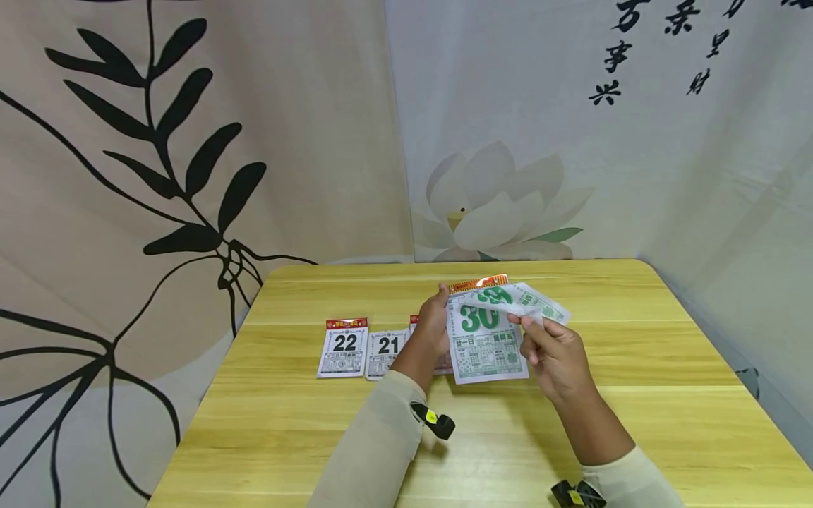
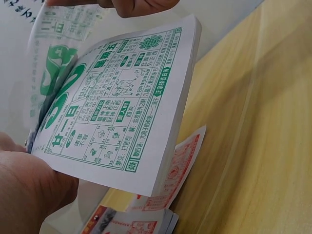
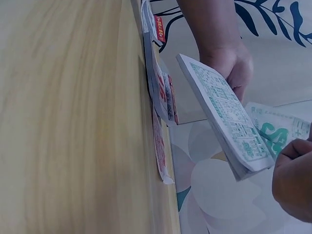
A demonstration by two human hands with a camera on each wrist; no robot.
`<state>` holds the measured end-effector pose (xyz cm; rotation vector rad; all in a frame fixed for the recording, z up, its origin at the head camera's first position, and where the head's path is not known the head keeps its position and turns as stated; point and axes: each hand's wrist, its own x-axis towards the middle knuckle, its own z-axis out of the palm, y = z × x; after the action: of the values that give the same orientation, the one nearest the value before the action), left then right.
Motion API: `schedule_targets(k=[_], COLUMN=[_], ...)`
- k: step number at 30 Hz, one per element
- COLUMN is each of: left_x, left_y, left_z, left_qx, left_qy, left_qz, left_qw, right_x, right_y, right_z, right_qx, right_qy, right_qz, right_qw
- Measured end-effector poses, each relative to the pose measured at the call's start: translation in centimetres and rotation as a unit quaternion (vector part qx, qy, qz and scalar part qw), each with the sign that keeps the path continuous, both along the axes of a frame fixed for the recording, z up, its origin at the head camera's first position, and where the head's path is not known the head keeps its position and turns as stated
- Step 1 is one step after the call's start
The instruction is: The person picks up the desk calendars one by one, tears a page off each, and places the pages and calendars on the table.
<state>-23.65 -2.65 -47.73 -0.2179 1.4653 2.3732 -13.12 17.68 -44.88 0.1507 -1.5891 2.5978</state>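
My left hand [image 1: 435,326] grips a tear-off calendar [image 1: 489,356] by its upper left side, holding it up over the table. Its front page shows a green 30. From that page a thin sheet [image 1: 551,303] with green print is lifted and folded back toward the upper right. My right hand [image 1: 557,358] pinches this sheet near its lower edge, the fingertips just in front of the calendar. In the left wrist view the pad's page block [image 2: 170,141] looks thick, and the sheet [image 2: 53,63] curls away near its top. An orange header strip [image 1: 479,283] tops the calendar.
Left of my hands, a calendar reading 22 [image 1: 344,349] and a page reading 21 [image 1: 386,353] lie on the wooden table [image 1: 286,437]. Red-printed calendar pages [image 2: 178,170] lie partly hidden beneath the held pad. Behind the table hangs a printed curtain [image 1: 330,141].
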Motion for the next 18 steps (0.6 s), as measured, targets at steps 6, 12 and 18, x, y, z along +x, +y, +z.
schedule_targets(k=[6,12,18], left_x=[0.0,0.1,0.3], left_y=[-0.2,-0.7,-1.3], left_z=[-0.1,0.1,0.2], left_qx=[-0.002,-0.012,-0.027], left_qy=[0.0,0.004,0.008], left_qz=[-0.002,-0.006,-0.012], left_qw=[1.0,0.9999,0.9995], right_x=[0.1,0.0,-0.2], right_y=[0.1,0.3,0.7], right_z=[0.1,0.2,0.1], right_qx=[-0.006,-0.031,-0.059], right_qy=[0.009,0.037,0.072], right_qz=[0.005,0.018,0.025], right_qw=[1.0,0.999,0.995])
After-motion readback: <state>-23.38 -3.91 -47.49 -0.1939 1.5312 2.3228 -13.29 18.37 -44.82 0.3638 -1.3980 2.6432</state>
